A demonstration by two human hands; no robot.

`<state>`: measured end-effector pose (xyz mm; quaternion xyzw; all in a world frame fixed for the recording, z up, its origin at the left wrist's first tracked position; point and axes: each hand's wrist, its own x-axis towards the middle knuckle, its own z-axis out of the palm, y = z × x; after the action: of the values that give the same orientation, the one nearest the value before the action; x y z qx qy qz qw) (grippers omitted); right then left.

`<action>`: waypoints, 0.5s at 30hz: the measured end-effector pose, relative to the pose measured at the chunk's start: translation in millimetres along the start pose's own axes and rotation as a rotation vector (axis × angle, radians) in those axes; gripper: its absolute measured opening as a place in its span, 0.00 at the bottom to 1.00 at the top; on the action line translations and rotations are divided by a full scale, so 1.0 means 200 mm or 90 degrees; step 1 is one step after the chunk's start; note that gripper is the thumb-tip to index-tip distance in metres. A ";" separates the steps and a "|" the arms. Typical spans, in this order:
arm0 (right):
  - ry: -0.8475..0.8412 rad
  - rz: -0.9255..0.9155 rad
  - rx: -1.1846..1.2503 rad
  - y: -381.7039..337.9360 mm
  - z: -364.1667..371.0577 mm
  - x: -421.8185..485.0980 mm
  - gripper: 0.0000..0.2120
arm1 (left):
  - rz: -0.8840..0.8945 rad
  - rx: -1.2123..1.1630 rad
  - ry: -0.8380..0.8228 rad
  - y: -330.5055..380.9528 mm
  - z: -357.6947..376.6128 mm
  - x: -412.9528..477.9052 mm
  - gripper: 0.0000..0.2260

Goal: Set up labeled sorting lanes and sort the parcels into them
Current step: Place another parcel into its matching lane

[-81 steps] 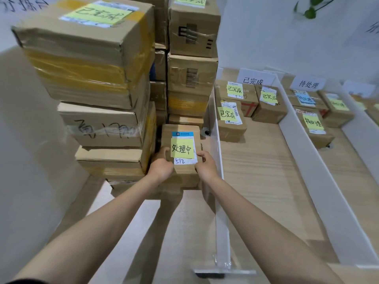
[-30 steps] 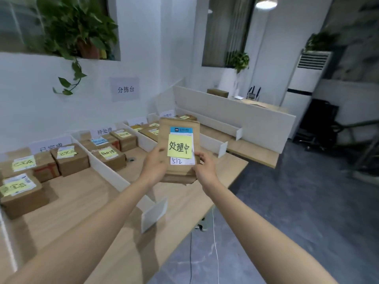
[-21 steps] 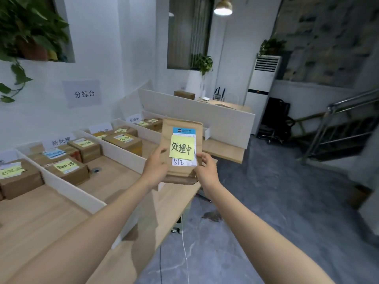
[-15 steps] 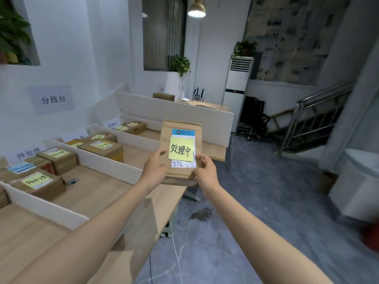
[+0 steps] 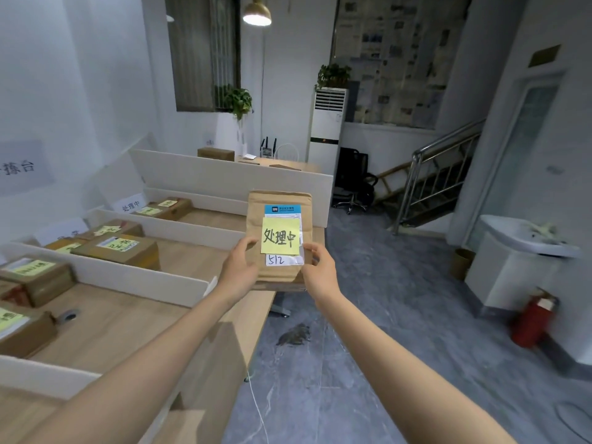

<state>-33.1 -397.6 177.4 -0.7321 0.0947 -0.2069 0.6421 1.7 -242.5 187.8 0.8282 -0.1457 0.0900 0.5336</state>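
Head view, grips: my left grip [image 5: 238,270] and right grip [image 5: 320,272] each clasp a side edge of the parcel [image 5: 279,277], which is upright between them.
Head view, lane: its yellow note [image 5: 281,236] matches the lane sign [image 5: 131,205], far ahead-left of my grips.
Head view, doing it well: I'd lift over the divider [image 5: 179,230] and lay it flat, note up, beside the boxes [image 5: 169,208].
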 end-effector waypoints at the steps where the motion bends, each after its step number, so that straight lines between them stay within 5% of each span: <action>1: 0.003 0.001 -0.001 0.00 0.01 0.01 0.16 | 0.001 0.000 -0.002 -0.01 -0.01 0.01 0.22; 15: 0.020 0.017 -0.026 0.06 0.14 0.08 0.20 | -0.013 -0.041 -0.035 -0.16 -0.05 0.14 0.23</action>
<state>-5.4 -380.2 166.6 -0.7403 0.1185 -0.2077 0.6283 38.6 -226.1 173.5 0.8144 -0.1543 0.0570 0.5566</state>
